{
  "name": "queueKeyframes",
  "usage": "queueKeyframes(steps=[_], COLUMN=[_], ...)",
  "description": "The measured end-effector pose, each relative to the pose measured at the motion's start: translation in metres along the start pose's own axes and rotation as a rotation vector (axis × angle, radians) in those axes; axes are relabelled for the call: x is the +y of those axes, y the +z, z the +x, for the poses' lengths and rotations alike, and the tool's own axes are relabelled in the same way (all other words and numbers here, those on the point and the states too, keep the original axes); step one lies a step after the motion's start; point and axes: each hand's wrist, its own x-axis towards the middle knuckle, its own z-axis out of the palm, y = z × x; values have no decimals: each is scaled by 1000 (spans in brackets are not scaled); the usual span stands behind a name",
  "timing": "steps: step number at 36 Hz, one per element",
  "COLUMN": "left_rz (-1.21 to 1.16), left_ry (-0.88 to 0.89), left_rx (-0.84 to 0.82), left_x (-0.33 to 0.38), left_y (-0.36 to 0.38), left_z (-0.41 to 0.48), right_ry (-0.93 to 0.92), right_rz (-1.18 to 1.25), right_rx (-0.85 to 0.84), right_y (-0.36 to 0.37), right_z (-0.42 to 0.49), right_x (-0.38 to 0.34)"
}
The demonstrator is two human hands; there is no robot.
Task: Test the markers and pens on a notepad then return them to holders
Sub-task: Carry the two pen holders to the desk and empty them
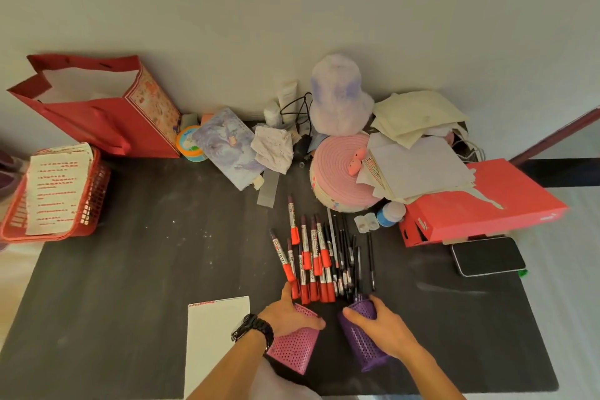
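Markers [308,256], red-capped, lie in a loose row on the desk [130,269], just past the left hand [292,312]. Their red caps point toward the person, and the nearest caps are touching or almost touching the left fingers [287,291]. Thin dark pens [349,256] lie beside the markers on the right, with their near ends at the mouth of the purple holder [363,344].

Left fingers and thumb are curled round the pink holder [292,347], gripping it near its open end. The holder is tipped, mouth toward the markers. The right hand [380,325] grips the purple holder the same way, thumb on the left side and fingers over the far rim. It is also tilted, mouth toward the pens. The two holders sit side by side, apart. A black watch [253,330] is on the left wrist.

The white notepad [216,338] lies flat just left of the left forearm, near the desk's front edge.

Farther out:
- a phone [488,256] face down at the right
- a red box [487,204] behind the phone, with loose papers [418,169] stacked on it
- a round pink box [337,169] behind the pens
- a fuzzy pale hat [339,97] at the wall
- a small blue-and-white bottle [391,213] by the red box
- a red bag [107,114] at the far left
- a red basket [94,204] holding printed sheets at the left edge
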Motion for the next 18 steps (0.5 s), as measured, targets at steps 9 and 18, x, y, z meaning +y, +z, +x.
queueKeyframes(steps=[9,18], left_rz=[-66,-372], left_ry=[93,151], left_rx=[154,414], left_x=[-20,-64], left_y=[-2,-26], left_z=[-17,-62], right_ry=[-98,-168], right_rz=[248,296], right_rx=[40,83], right_y=[5,27], right_z=[-23,-29], right_x=[-6,-36])
